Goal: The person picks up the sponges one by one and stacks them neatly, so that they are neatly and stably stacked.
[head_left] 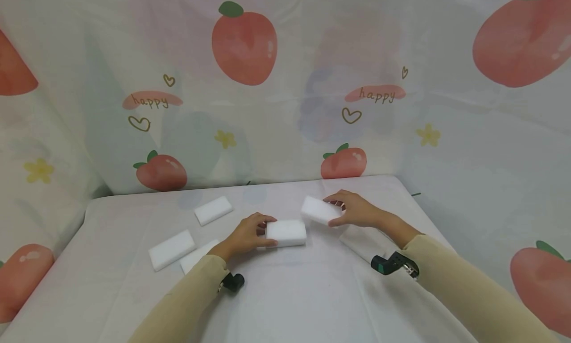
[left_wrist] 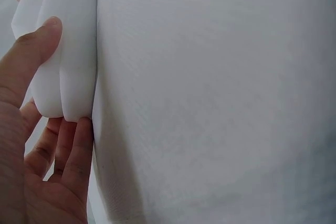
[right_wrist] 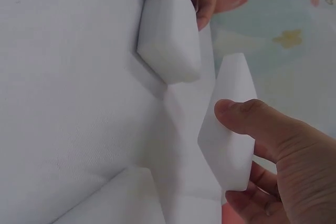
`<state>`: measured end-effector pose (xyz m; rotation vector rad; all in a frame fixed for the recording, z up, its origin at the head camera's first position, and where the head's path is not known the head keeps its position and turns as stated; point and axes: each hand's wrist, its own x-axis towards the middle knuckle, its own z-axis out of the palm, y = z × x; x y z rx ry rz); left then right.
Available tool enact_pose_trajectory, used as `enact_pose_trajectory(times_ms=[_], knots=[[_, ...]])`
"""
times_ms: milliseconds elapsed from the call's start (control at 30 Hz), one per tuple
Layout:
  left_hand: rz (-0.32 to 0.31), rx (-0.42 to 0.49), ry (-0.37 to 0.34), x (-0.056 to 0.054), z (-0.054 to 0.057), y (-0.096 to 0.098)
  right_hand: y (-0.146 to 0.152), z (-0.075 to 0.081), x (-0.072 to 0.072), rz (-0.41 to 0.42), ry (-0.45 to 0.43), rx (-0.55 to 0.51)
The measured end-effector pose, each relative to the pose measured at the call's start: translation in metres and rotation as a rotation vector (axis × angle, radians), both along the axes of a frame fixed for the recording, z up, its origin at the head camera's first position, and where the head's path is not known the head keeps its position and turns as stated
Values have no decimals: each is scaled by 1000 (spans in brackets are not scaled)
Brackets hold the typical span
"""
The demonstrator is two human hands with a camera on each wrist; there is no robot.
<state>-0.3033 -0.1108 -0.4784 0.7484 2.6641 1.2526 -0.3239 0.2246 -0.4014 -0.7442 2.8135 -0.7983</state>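
Note:
In the head view my left hand (head_left: pixel 246 236) grips the left end of a stack of white sponge blocks (head_left: pixel 286 233) near the table's middle. The left wrist view shows two layers of the stack (left_wrist: pixel 79 51), with the thumb on the near side and fingers round the end. My right hand (head_left: pixel 359 210) pinches another white sponge block (head_left: pixel 318 210) between thumb and fingers. That block is tilted and apart from the stack, to its right. In the right wrist view the held block (right_wrist: pixel 231 135) hangs above the cloth.
On the left lie several white blocks: one at the back (head_left: pixel 213 210), one farther left (head_left: pixel 172 249) and one partly behind my left forearm (head_left: pixel 196 256). Another block (head_left: pixel 363 241) lies beneath my right wrist. A white cloth covers the table (head_left: pixel 308 298); a fruit-printed curtain (head_left: pixel 285 110) hangs behind.

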Motion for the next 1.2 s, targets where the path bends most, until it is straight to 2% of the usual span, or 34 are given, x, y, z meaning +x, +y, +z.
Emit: enact_pose_trajectory(times_ms=[400, 667, 1200], knots=[[-2, -13, 10, -1, 0, -1, -16, 6, 6, 46, -3, -38], [-7, -29, 10, -2, 0, -2, -26, 2, 7, 89, -7, -87], [5, -8, 2, 0, 2, 0, -40, -1, 9, 118, -7, -84]])
